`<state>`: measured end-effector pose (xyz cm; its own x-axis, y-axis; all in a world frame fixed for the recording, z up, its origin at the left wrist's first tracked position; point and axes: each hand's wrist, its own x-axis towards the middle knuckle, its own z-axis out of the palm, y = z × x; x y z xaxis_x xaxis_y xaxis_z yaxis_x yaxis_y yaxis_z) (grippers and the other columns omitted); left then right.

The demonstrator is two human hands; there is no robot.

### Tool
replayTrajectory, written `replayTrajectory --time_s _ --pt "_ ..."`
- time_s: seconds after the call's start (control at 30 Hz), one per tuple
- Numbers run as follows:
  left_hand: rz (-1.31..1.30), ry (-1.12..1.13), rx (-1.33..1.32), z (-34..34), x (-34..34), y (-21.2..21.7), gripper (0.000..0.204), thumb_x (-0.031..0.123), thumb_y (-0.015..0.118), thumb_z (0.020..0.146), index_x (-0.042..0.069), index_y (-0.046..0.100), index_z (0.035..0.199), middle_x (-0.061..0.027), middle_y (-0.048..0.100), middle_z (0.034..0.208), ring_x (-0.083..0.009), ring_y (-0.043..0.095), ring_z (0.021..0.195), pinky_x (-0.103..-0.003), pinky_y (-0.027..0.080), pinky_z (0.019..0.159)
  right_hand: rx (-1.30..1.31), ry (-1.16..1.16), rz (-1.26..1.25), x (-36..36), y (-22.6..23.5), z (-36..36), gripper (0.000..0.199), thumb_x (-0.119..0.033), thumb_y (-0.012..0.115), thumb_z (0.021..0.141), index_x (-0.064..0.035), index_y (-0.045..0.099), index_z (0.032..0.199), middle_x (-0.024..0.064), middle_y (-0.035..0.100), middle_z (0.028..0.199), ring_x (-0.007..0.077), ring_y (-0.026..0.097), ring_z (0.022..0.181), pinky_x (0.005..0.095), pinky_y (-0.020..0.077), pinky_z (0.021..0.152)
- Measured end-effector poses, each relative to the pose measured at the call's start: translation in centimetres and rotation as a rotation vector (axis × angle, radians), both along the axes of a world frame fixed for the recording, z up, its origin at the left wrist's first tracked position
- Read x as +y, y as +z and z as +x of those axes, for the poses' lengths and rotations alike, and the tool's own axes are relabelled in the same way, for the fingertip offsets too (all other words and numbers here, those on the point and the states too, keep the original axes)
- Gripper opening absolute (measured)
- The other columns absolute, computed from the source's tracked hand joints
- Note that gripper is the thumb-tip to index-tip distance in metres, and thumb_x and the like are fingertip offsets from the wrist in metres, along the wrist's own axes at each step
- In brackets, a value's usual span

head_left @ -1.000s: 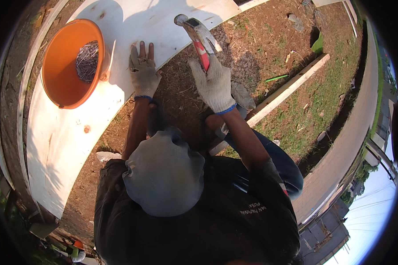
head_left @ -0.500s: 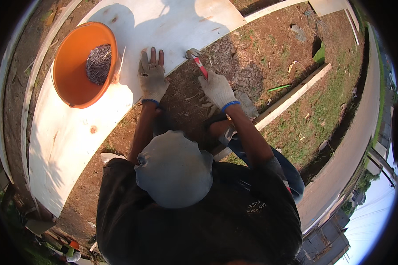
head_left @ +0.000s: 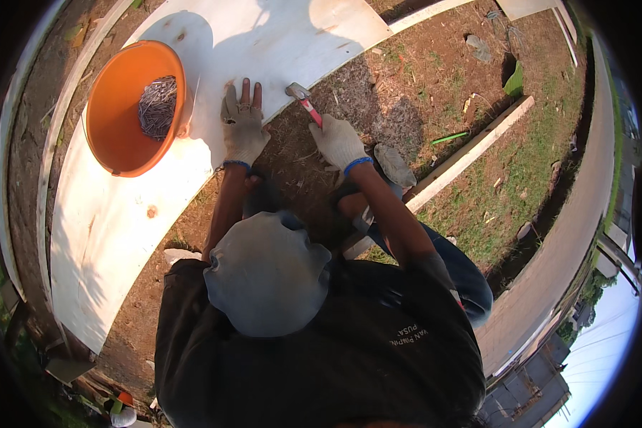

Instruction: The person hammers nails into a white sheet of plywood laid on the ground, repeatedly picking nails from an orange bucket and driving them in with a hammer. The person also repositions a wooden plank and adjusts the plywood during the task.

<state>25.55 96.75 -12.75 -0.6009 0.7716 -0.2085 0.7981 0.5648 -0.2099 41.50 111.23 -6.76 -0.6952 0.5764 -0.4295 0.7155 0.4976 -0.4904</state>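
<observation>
One white board [head_left: 121,235] | bare dirt [head_left: 406,93] | grass verge [head_left: 542,164]

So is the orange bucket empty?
No, the orange bucket has a pile of grey nails lying inside it, against its right wall.

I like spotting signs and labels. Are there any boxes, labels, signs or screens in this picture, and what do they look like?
Shirt print: small pale lettering in two short lines on the back of the person's black shirt, lower right of the picture.
Orange bucket: round and plain, no label showing, on the white board at upper left, holding grey nails.
No signs, screens or packages show.
</observation>
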Motion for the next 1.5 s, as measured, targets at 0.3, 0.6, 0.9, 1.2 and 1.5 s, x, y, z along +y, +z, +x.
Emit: replayTrajectory --time_s 0.3,0.6,0.9,1.2,1.5 --pt "0.311 -0.054 -0.345 -1.7 -1.9 0.5 0.082 0.049 0.072 0.090 0.010 0.044 0.156 -0.0142 0.038 0.164 -0.0341 0.030 0.153 -0.048 0.024 0.124 -0.008 -0.051 -0.120 -0.6 -2.5 0.8 0.043 -0.042 0.058 0.103 0.0011 0.063 0.100 0.0312 0.069 0.094 0.0499 0.067 0.096 0.0580 0.0520 0.081" --pt "1.140 0.455 -0.604 -11.7 -9.7 16.1 0.026 0.022 0.072 0.098 0.002 0.073 0.115 -0.0133 0.077 0.104 -0.0218 0.074 0.100 -0.035 0.058 0.087 0.469 -0.751 -0.808 -4.2 -6.4 6.0 0.029 -0.033 0.067 0.101 -0.0059 0.060 0.095 0.0038 0.055 0.068 0.0195 0.058 0.053 0.0390 0.0529 0.049" --pt "-0.055 0.234 -0.140 -16.5 -8.6 8.7 0.034 0.027 0.061 0.089 0.010 0.072 0.116 -0.0206 0.071 0.122 -0.0420 0.066 0.119 -0.055 0.051 0.103 0.614 -1.204 -0.991 -5.8 -11.5 8.1 0.029 -0.031 0.073 0.099 -0.0094 0.054 0.092 0.0067 0.053 0.066 0.0224 0.052 0.049 0.0406 0.0473 0.041" --pt "0.298 0.399 -0.135 -19.2 -12.0 9.0 0.029 0.024 0.064 0.092 0.007 0.072 0.114 -0.0183 0.075 0.106 -0.0383 0.072 0.103 -0.049 0.056 0.090 0.624 -1.182 -1.034 -5.9 -11.7 8.0 0.029 -0.030 0.069 0.100 -0.0054 0.057 0.092 0.0079 0.057 0.067 0.0220 0.056 0.047 0.0406 0.0524 0.041" --pt "0.820 0.414 -0.489 -16.0 -15.3 11.3 0.025 0.020 0.076 0.095 0.007 0.071 0.115 -0.0062 0.074 0.091 -0.0117 0.071 0.082 -0.029 0.055 0.071 0.595 -1.159 -1.017 -5.9 -11.5 8.2 0.030 -0.032 0.071 0.099 -0.0099 0.052 0.095 0.0064 0.052 0.069 0.0215 0.052 0.052 0.0413 0.0489 0.046"
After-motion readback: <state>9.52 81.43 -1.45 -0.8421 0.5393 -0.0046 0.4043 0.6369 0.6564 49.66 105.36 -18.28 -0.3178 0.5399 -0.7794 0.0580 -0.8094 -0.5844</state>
